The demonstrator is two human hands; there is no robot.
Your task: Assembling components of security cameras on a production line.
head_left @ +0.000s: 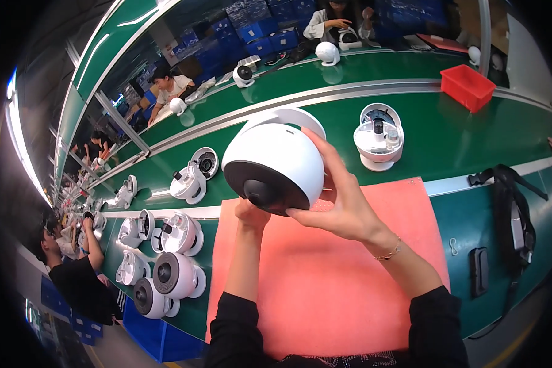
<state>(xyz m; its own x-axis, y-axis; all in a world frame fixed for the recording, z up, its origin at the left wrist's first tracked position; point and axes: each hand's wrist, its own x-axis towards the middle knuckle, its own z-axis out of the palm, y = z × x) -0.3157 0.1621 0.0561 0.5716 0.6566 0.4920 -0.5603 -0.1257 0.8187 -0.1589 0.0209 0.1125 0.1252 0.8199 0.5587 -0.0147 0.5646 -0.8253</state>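
Observation:
A round white security camera (pixel 280 156) with a black front and a protruding lens is held up over the pink mat (pixel 337 282). My right hand (pixel 343 196) grips its right side, fingers along the back and thumb at the lower front edge. Beneath it, my left hand (pixel 251 214) supports the underside; its fingers are mostly hidden behind the camera. The white curved stand shows behind the ball.
Several white camera units, some opened, crowd the bench left of the mat, including a closed one (pixel 173 274). An opened unit (pixel 379 138) stands on the green belt beyond. A red bin (pixel 468 88) sits far right, a black strap (pixel 514 214) nearer. Co-workers sit left and across.

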